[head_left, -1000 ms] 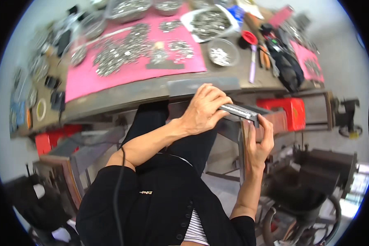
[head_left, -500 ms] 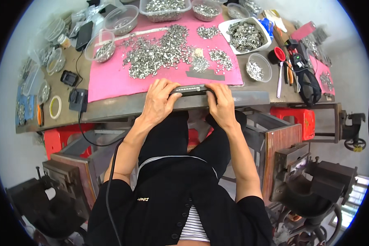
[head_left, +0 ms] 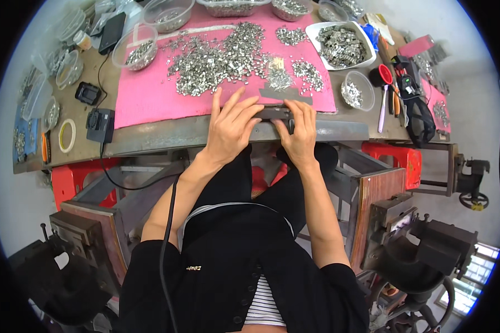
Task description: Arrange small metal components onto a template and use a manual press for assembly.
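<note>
A short dark bar-shaped block (head_left: 273, 114), seemingly metal, sits at the table's front edge between my hands. My left hand (head_left: 228, 130) pinches its left end between thumb and fingertips, the other fingers stretched forward over the pink mat (head_left: 141, 100). On the right end, my right hand (head_left: 300, 136) has its thumb below and its fingers bent over the top. Just beyond the block lies a flat grey strip (head_left: 289, 97), with a small heap of thin metal pins (head_left: 279, 80) behind it. A large spread of small silvery metal pieces (head_left: 211, 66) covers the mat's middle.
Clear tubs (head_left: 136, 53) of small parts and a white tray (head_left: 344, 47) of metal pieces line the back. At right are a round tub (head_left: 356, 91), a red cup-shaped tool (head_left: 380, 75) and pliers. A black cable (head_left: 166, 244) hangs beside my left arm.
The block's top shows plain dark now instead of a row of bright pieces. My left hand's fingers have lifted and spread forward. The view has shifted slightly.
</note>
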The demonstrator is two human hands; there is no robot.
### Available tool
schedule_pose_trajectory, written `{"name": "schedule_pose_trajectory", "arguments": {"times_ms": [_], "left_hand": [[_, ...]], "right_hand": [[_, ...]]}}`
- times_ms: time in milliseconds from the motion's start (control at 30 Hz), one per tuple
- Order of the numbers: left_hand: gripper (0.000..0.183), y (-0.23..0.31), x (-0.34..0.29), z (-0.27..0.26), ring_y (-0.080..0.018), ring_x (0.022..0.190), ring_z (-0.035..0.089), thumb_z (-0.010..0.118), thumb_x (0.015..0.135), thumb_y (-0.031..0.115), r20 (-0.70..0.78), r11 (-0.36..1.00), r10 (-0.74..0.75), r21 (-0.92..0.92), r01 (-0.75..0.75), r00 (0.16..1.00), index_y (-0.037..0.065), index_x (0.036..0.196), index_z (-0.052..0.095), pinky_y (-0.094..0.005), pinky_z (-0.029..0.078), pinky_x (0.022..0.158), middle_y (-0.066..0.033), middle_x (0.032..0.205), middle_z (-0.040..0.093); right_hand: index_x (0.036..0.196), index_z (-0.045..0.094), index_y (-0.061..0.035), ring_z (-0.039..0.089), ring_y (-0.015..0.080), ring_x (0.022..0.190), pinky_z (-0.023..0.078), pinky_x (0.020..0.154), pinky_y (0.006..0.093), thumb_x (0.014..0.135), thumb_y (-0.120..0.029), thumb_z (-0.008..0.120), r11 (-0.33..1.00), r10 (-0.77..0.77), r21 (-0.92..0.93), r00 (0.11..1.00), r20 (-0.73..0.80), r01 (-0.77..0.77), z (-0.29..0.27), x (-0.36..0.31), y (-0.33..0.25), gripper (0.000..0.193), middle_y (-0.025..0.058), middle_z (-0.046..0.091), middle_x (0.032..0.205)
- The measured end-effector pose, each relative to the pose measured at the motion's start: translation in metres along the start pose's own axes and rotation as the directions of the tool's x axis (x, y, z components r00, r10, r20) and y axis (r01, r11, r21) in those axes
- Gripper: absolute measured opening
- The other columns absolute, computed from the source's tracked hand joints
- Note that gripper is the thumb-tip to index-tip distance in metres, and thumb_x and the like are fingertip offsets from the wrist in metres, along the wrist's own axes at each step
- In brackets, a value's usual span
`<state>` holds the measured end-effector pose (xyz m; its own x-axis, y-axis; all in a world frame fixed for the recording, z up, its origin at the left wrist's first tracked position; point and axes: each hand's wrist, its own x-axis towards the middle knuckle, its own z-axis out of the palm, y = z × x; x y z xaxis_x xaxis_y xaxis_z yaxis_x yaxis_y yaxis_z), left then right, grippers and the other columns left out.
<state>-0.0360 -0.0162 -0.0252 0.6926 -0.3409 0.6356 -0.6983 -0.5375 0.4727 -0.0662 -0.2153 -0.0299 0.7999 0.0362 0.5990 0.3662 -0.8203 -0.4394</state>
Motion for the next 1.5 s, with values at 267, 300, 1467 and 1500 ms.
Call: {"name": "schedule_pose_trajectory", "arguments": {"times_ms": [267,300,1467,1500], "left_hand": [[0.036,0.005,-0.062,-0.052,-0.0306,0.132,0.055,0.036,0.11,0.011,-0.202,0.704,-0.55,-0.635,0.319,0.811,-0.006,0.142,0.041,-0.0432,0.047,0.109,-0.0231,0.142,0.054],[0.036,0.005,-0.062,-0.061,-0.0307,0.13,0.057,0.036,0.111,0.013,-0.131,0.584,-0.648,-0.718,0.379,0.75,-0.007,0.141,0.041,-0.0431,0.049,0.108,-0.0239,0.142,0.054],[0.008,0.021,0.055,0.04,-0.0208,0.098,0.057,0.074,0.086,0.018,-0.039,0.999,-0.004,-0.04,0.002,0.999,0.016,0.094,0.072,-0.0565,0.025,0.108,0.0016,0.09,0.064],[0.008,0.022,0.063,0.049,-0.0205,0.099,0.058,0.074,0.086,0.02,-0.001,0.999,-0.006,-0.031,0.006,1.0,0.016,0.094,0.072,-0.0555,0.026,0.108,0.0018,0.09,0.064]], "right_hand": [[0.121,0.063,-0.0021,0.056,0.0363,0.111,0.046,0.096,0.0454,0.079,-0.013,0.083,0.999,-0.022,-0.039,0.999,-0.027,0.021,0.0,-0.003,0.001,0.048,0.0146,0.061,0.117],[0.12,0.063,-0.0022,0.055,0.0357,0.111,0.045,0.097,0.0459,0.078,-0.015,0.083,0.999,-0.025,-0.037,0.999,-0.025,0.024,0.0,-0.003,0.001,0.048,0.0139,0.061,0.117],[0.095,0.072,-0.0066,0.063,0.0299,0.085,0.047,0.08,0.0421,0.087,-0.006,0.07,0.989,0.099,-0.101,0.994,-0.056,-0.104,-0.054,0.063,0.079,0.008,0.0104,0.065,0.089],[0.094,0.072,-0.0073,0.063,0.0302,0.085,0.047,0.079,0.0422,0.086,-0.005,0.071,0.991,0.109,-0.078,0.994,-0.028,-0.111,-0.047,0.052,0.08,0.008,0.0101,0.065,0.089]]}}
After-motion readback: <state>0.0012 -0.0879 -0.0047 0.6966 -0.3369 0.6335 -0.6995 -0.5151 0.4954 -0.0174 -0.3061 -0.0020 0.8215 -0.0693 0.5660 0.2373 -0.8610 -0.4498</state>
